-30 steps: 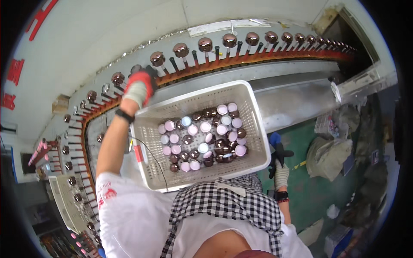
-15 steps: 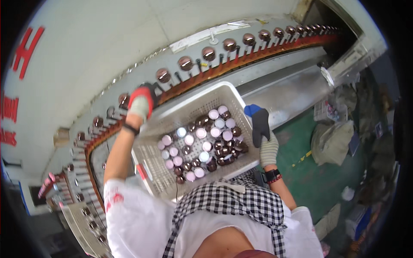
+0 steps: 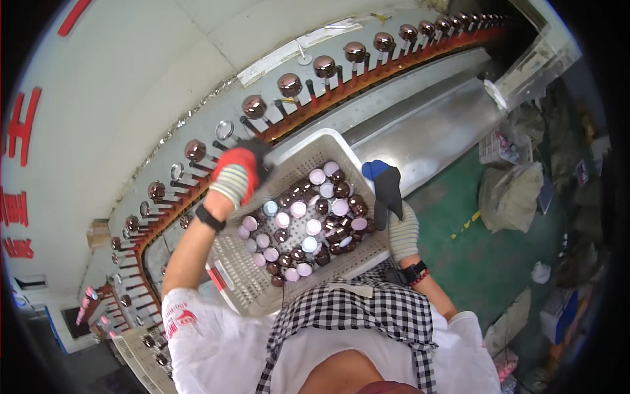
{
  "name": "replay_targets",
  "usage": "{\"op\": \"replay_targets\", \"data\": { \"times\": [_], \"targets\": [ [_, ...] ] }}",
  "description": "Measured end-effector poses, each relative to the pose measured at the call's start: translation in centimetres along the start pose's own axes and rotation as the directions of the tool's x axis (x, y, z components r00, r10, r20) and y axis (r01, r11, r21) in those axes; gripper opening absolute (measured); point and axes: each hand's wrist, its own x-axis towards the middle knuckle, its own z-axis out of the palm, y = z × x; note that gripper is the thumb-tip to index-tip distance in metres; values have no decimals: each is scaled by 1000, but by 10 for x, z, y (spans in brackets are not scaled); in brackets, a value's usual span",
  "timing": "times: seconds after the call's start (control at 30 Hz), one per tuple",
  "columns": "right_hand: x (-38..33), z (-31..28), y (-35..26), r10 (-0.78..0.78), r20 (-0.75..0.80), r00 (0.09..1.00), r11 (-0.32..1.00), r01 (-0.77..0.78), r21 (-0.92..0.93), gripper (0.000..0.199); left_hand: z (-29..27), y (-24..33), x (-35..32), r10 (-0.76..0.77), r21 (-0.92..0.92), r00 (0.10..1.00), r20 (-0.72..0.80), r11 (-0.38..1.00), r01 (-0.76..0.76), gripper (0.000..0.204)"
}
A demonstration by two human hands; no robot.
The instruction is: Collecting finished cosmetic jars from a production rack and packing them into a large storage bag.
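My left hand [image 3: 244, 172], in a red, grey and black glove, hangs over the far left corner of a light grey plastic crate [image 3: 336, 139], close to the curved conveyor. Motion smears its fingers, and whatever they may hold is hidden. My right hand [image 3: 390, 200], in a blue, dark grey and striped glove, is closed on the crate's right rim. Inside the crate lie many shiny dark brown round caps [image 3: 341, 230], some turned with lilac or pale blue undersides up. Just beyond my left hand stands a bare silver round holder [image 3: 225, 129] on the conveyor.
Along the wall curves a conveyor with a red-orange track [image 3: 315, 111], bearing spindles with shiny copper-brown round caps [image 3: 289, 84]. A metal sheet ledge [image 3: 440, 138] lies beyond the crate. At right, a pale sack [image 3: 508, 197] and a small basket [image 3: 502, 150] rest on the green floor.
My left hand has moved right and down from the conveyor to the crate's corner, uncovering a silver holder. My right hand stays at the rim. The whole view has turned slightly.
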Motion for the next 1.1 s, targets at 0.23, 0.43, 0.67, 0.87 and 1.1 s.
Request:
{"op": "replay_targets", "data": {
  "times": [0.23, 0.43, 0.67, 0.87, 1.1],
  "targets": [
    [12, 5, -14, -285, 160, 945, 956, 292, -16, 52, -51, -15, 124, -175, -162, 848, -500, 981, 107, 88],
    [59, -8, -17, -104, 326, 940, 961, 179, -209, 48, -4, 21, 90, -64, 10, 985, -160, 998, 67, 41],
    [121, -57, 0, -63, 241, 969, 984, 100, -146, 43, -69, 70, 162, 93, 59, 797, -597, 996, -72, 78],
    [154, -85, 29, -59, 150, 987, 972, 91, -217, 41, -51, 42, 175, -227, -211, 968, -110, 957, 201, 53],
    [152, -86, 54, -69, 122, 990, 977, 92, -193, 42, -71, 139, 190, 344, -184, 912, -225, 904, -386, 88]
  ]
}}
